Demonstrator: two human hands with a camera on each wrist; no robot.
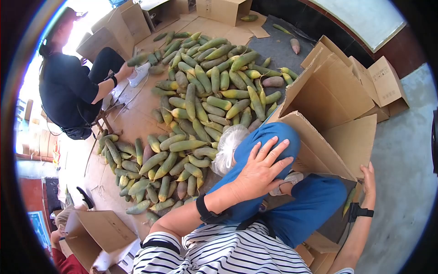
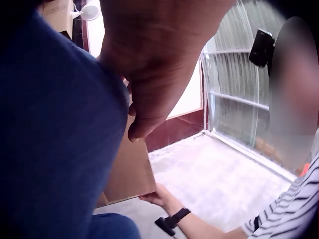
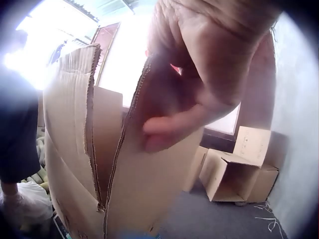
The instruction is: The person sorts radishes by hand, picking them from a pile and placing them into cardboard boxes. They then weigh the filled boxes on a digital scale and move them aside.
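I see the large brown corrugated cardboard box (image 1: 328, 137) standing open just in front of me on my right, its flaps splayed up and outward, and my right hand (image 1: 367, 180) grips the edge of its near side flap, thumb and fingers pinched across the torn corrugated edge as the right wrist view shows (image 3: 199, 94). My left hand (image 1: 261, 170) lies flat with fingers spread and straight on my raised knee in blue trousers (image 1: 269, 150), holding nothing; the left wrist view shows the same palm (image 2: 149, 74) pressed against the blue cloth (image 2: 55, 129), with the box flap (image 2: 132, 169) just beyond it. A crumpled clear plastic bag (image 1: 228, 146) sits against the far side of that knee. Beyond it a broad heap of long green and yellowish radish-like vegetables (image 1: 200, 100) spreads over flattened cardboard sheets (image 1: 132, 118) on the floor, with a few reddish ones mixed in. At the far left a person in a black top (image 1: 68, 86) sits on a low stool beside the heap. More brown cardboard boxes stand about: one at the lower left (image 1: 96, 233), several along the top (image 1: 223, 9) and some at the right on the grey concrete floor (image 1: 401, 150)
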